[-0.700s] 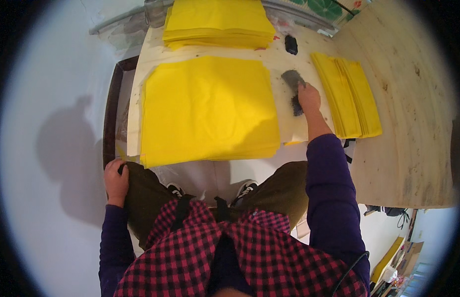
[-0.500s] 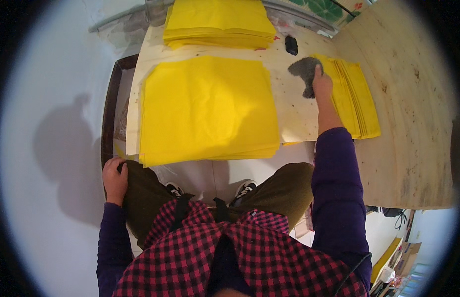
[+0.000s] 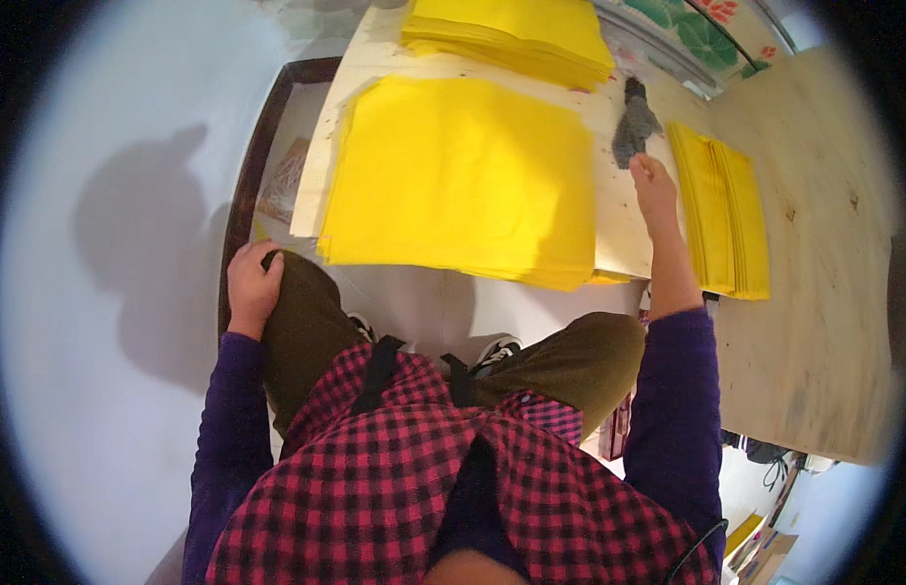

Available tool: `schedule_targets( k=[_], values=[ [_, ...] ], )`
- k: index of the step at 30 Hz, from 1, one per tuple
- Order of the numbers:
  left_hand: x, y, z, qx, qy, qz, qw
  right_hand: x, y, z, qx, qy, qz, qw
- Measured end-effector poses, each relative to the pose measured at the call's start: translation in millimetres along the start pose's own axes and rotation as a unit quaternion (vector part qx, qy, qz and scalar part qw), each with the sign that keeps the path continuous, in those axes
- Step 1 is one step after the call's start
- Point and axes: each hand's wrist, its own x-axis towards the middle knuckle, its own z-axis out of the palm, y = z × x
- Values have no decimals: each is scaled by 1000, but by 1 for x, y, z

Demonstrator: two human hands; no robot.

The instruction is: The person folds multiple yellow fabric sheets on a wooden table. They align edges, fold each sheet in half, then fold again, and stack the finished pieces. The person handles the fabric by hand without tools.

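Note:
A grey, fuzzy piece of cloth point(image 3: 632, 135) lies crumpled on the pale wooden board point(image 3: 619, 219), between the large yellow sheet stack point(image 3: 463, 175) and the folded yellow stack point(image 3: 726, 214). My right hand point(image 3: 657, 193) is closed at the cloth's near end, its fingertips pinched on it. Just beyond the cloth sits a small black object point(image 3: 634, 87), whose kind I cannot make out. My left hand point(image 3: 251, 281) rests on my left knee, fingers loosely spread, holding nothing.
Another yellow stack point(image 3: 512, 39) lies at the back of the board. A dark wooden frame edge point(image 3: 260, 166) runs along the left, beside a white wall point(image 3: 131, 88). On the right stands a large plywood panel point(image 3: 814, 322).
The view has shifted, so the board sits further right and higher. My right hand has drawn the grey cloth away from the folded yellow stack, toward the black object. My left hand stays on my knee.

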Motion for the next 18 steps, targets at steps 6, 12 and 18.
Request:
schedule_targets(
  k=[6,12,18],
  values=[
    [-2,5,-4,-71,61,-4,996,-101,-35,24,28,-2,12,1000],
    [3,44,-9,-134,35,76,987,-153,-56,27,-16,19,-46,999],
    [21,72,8,-116,15,136,984,-192,-83,32,1,9,-40,999]
  ],
)
